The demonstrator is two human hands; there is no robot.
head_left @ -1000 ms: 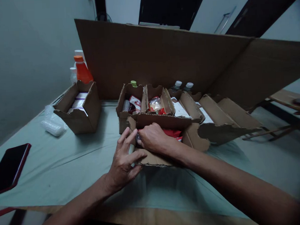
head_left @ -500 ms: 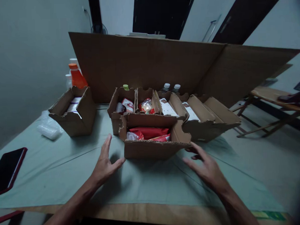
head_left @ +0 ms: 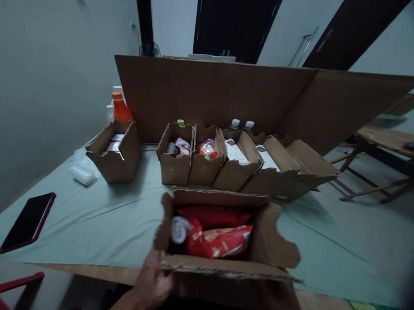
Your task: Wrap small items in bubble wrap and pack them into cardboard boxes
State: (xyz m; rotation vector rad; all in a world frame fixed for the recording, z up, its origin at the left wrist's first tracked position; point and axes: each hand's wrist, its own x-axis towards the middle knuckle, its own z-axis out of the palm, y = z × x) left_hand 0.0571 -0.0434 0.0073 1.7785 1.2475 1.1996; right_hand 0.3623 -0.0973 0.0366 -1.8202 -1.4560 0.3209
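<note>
An open cardboard box (head_left: 266, 248) is lifted close to me, over the table's near edge. Inside lie red snack packets (head_left: 217, 241) and a small clear-wrapped item (head_left: 177, 228). My left hand (head_left: 151, 283) grips the box at its lower left corner, fingers wrapped on the cardboard. My right hand is hidden behind or under the box and does not show.
A row of open cardboard boxes (head_left: 207, 171) with packets stands mid-table, a separate box (head_left: 116, 166) to the left. An orange bottle (head_left: 121, 108) and a tall cardboard sheet (head_left: 225, 95) stand behind. A dark phone (head_left: 28, 221) lies at left. A red chair (head_left: 14, 291) is below.
The box with red packets left the table in front of the row and now is raised toward me. My left hand closed on its corner; my right hand went out of view.
</note>
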